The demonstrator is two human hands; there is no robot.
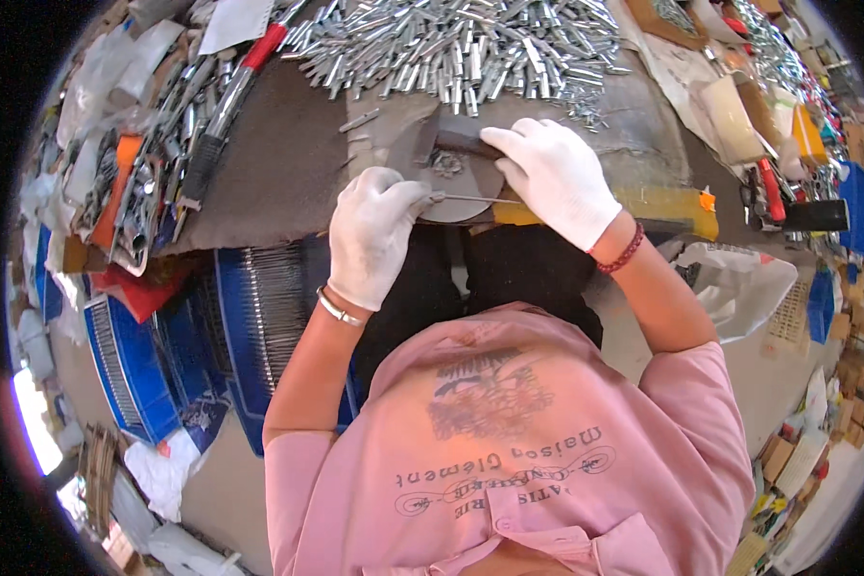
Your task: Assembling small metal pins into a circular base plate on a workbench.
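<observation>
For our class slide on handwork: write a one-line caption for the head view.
Two white-gloved hands, left and right, hold a thin metal rod beside a heap of small metal tubes.

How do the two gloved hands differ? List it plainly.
The left hand is curled, pinching the end of a thin metal rod; the right hand lies flatter, fingers spread over the small grey work plate. The left wrist carries a silver bangle; the right wrist a red bead bracelet. Both wear white gloves.
</observation>
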